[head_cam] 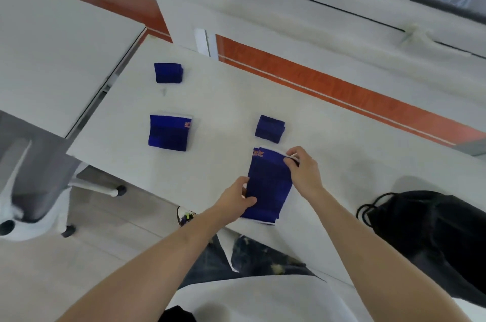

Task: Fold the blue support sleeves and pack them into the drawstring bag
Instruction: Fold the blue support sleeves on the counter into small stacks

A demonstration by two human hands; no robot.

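Note:
A long blue support sleeve (268, 185) with white edging lies flat near the front edge of the white table (210, 100). My left hand (236, 196) grips its left side, thumb on top. My right hand (302, 166) pinches its far right corner. A second flat blue sleeve (169, 133) lies to the left. Two small folded blue sleeves sit farther off, one at the far left (168, 73), the other just beyond the long sleeve (269, 129). The black drawstring bag (431, 232) lies at the right on the table's front edge, cords looped at its left.
A second white table (52, 45) adjoins on the left. A white and grey office chair (31, 203) stands at the lower left on the floor. A white wall panel with an orange stripe (342, 90) runs behind the table.

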